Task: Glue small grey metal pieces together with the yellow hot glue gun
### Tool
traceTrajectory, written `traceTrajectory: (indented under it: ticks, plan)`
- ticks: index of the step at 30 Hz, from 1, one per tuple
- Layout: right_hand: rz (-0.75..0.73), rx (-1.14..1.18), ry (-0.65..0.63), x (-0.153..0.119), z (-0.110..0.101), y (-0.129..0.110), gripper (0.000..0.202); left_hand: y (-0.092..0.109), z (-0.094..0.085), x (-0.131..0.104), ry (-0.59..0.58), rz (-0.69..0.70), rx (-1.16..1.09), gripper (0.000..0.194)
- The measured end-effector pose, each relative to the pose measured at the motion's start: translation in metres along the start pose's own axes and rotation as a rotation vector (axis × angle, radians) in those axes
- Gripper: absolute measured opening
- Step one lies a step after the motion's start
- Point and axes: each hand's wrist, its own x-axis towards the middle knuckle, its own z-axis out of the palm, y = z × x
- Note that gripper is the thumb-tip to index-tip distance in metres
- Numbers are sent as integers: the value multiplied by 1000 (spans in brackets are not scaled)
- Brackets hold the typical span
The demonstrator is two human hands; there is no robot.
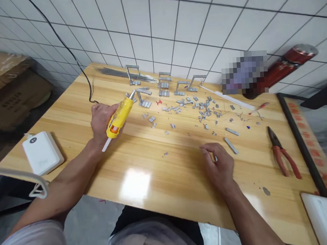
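My left hand is wrapped round a yellow hot glue gun, raised over the left part of the table. Its metal nozzle points up and away, and a white glue stick pokes out at the back. Just beyond the nozzle stands a small grey chair-like frame made of flat strips. Several similar frames stand behind it. My right hand rests on the table at right of centre, its fingers curled closed. Whatever they hold, if anything, is hidden. Small grey cut pieces lie scattered beyond it, with two longer strips nearby.
Pliers with red handles lie at the right. A red flask stands at the back right. Thin metal rods lie along the back edge. A white power bank sits at the left, near a black cord.
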Motion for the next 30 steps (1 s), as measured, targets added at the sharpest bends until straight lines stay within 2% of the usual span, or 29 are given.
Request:
traceTrajectory:
  ticks: [2,3,5,8,10,13,16,20,22,25,30]
  plan:
    - [19,72,-10,3,1,-5,20,20,0,-3,-22,170,-132,19]
    - [58,107,-22,5,2,-7,22,31,0,-6,-75,241,-206,18]
    - [163,169,-68,12,0,-13,23,56,-1,-15,-166,307,-268,17]
    - [282,250,-117,26,-6,-24,26,89,0,-32,-260,334,-301,19]
    - [284,270,-107,36,-10,-31,27,100,3,-43,-356,279,-325,20]
    - [193,190,-40,48,-6,-30,26,98,12,-51,-371,272,-291,21]
    - [20,33,67,48,9,-12,27,82,20,-52,-350,339,-245,20]
    - [-243,-92,41,37,28,16,25,63,25,-49,-230,362,-217,17]
    - [-285,-144,37,34,31,23,22,60,25,-48,-197,329,-204,17]
    - [-295,-195,22,35,32,26,21,60,23,-49,-212,277,-207,20]
    - [-307,-243,-1,36,34,28,21,64,18,-49,-211,93,-202,28]
